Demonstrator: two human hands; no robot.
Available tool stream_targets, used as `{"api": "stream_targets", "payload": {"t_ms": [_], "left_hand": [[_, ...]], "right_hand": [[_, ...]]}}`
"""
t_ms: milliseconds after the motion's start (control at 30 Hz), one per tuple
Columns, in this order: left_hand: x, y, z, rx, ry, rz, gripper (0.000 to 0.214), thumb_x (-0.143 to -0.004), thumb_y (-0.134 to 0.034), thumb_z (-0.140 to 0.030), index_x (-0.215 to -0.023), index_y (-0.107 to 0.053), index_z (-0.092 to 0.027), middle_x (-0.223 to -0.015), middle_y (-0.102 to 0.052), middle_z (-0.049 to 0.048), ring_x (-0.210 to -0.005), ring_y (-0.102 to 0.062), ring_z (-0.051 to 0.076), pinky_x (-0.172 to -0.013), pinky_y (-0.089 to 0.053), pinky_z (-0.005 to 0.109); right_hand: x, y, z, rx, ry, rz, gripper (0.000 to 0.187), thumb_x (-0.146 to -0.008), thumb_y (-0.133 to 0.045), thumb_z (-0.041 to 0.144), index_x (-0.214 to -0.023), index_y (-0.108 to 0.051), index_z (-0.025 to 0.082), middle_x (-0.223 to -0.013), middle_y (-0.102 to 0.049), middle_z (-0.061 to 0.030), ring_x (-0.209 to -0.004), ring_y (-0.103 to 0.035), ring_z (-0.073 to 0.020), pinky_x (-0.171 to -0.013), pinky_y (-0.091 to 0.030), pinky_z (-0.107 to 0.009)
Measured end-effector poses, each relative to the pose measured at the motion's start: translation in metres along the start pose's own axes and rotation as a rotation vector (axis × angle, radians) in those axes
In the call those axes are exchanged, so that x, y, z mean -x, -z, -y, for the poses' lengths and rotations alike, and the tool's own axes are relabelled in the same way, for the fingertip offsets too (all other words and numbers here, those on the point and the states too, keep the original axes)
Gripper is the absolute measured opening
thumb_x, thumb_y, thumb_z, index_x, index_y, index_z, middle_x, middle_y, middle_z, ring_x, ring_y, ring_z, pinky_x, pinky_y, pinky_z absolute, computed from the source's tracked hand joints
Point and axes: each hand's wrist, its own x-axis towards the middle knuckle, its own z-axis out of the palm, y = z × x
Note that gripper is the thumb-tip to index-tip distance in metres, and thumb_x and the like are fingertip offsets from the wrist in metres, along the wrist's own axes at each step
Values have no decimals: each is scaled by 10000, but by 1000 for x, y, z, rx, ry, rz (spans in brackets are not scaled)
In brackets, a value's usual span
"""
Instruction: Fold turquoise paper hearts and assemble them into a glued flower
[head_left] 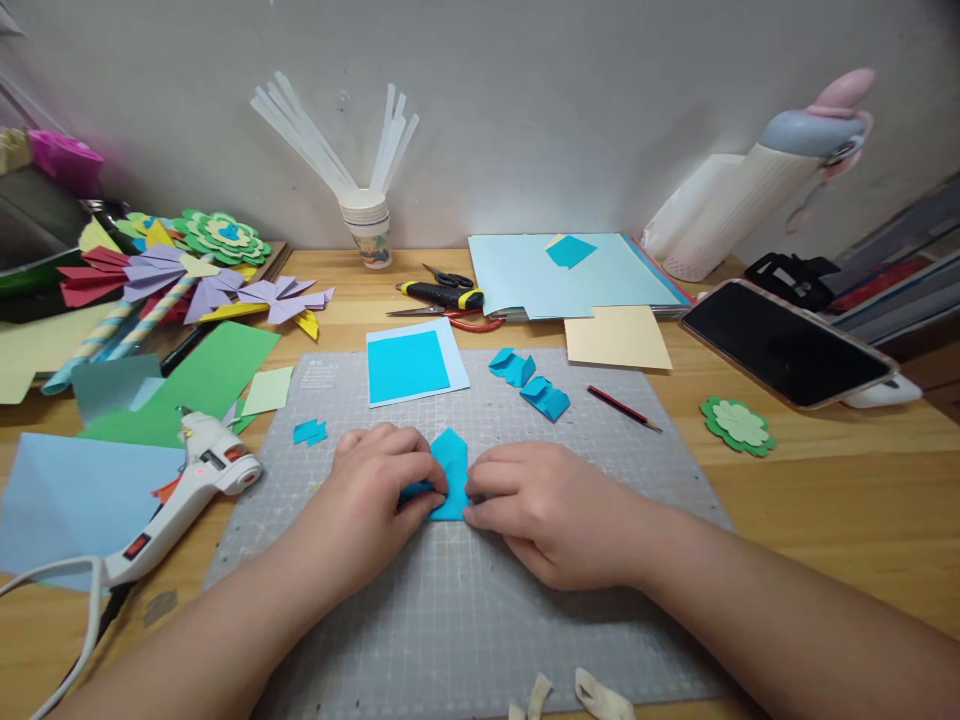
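Note:
Between my hands a blue piece of folded paper (451,470) lies on the grey cutting mat (450,620), its pointed end facing away from me. My left hand (386,475) pinches its left side, where a flap is partly hidden under the fingers. My right hand (544,500) is closed at the right edge, fingertips pressed on the paper. Beyond them rest two folded blue paper pieces (546,397) and a light-blue sheet with a blue square (409,362) on top. Small blue scraps (310,432) lie to the left, a pencil (624,408) to the right.
A white glue gun (202,470) with its cord lies at left, near coloured sheets and paper flowers (225,237). Scissors (448,276), a cutter (439,295) and a paper cup (366,228) of white strips stand behind. A phone (791,342) and bottle (765,190) are at right.

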Motion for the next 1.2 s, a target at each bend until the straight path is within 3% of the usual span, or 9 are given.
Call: {"api": "stream_targets", "payload": {"t_ms": [200, 367, 633, 833, 1100, 1200], "left_hand": [[13, 3, -23, -222, -202, 122, 234, -861, -481, -115, -923, -682, -216, -870, -666, 45, -816, -576, 219, -742, -383, 375], [21, 6, -34, -326, -238, 215, 372, -765, -455, -57, -1053, -666, -163, -961, -687, 74, -818, -600, 260, -750, -417, 418], [26, 5, -33, -323, -236, 224, 500, -698, -519, -150, -1188, -620, -159, -1052, -682, 109, -894, -606, 305, -840, -397, 461], [26, 3, -32, -261, -214, 210, 495, -702, -518, -155, -1183, -617, -220, -1115, -675, 86, -957, -609, 280, -888, -392, 431], [33, 2, -36, -423, -315, 180, 457, -749, -461, -127, -1165, -651, -142, -1242, -640, 132, -1009, -638, 304, -849, -469, 447], [35, -3, -37, -476, -280, 159, 392, -824, -445, -173, -1145, -666, -130, -1210, -655, 154, -979, -651, 322, -775, -512, 453]], "right_hand": [[1, -4, -3, -34, -27, -59, 204, -816, -487, 75, -783, -669, 162, -793, -633, -71, -774, -550, -178, -699, -420, -303], [0, -5, -5, -46, -27, -66, 204, -819, -488, 77, -769, -666, 165, -792, -640, -74, -786, -562, -182, -701, -426, -306], [1, -4, -5, -58, -15, -60, 202, -824, -493, 82, -777, -669, 167, -787, -647, -74, -816, -576, -187, -716, -439, -310], [1, -4, -5, -63, -6, -60, 209, -832, -494, 90, -792, -679, 179, -776, -648, -66, -822, -581, -190, -721, -442, -317], [0, -4, -5, -62, -4, -54, 208, -831, -488, 86, -814, -677, 171, -778, -643, -71, -823, -576, -189, -721, -445, -317], [0, -4, -4, -66, -21, -56, 197, -836, -494, 99, -849, -678, 167, -819, -649, -78, -821, -578, -189, -735, -451, -327]]}}
